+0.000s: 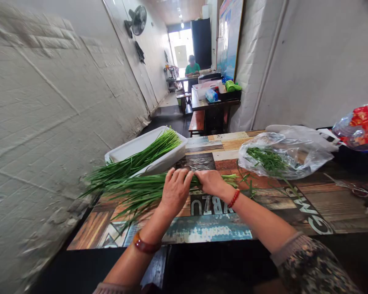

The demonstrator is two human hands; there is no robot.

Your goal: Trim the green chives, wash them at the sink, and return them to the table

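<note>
A loose bundle of garlic chives (pixel 144 187) lies across the table, leaf tips to the left and pale cut ends to the right. My left hand (pixel 176 190) is curled over the middle of the bundle. Close beside it, my right hand (pixel 213 183) grips the bundle nearer the pale ends, its fingertips mostly hidden. Behind the bundle, a white plastic tub (pixel 122 151) holds more long chives (pixel 153 153), which hang over its left end. To the right, a clear plastic bag (pixel 309 157) lies open with green chive scraps (pixel 268 160) in it.
The patchwork-patterned table (pixel 208 228) has scattered trimmings near the bag. Scissors (pixel 352 185) lie at the right, below a clear bag with red print (pixel 360 122). A wall stands close on the left. Farther back, a person (pixel 192 67) sits beyond another table (pixel 199 104).
</note>
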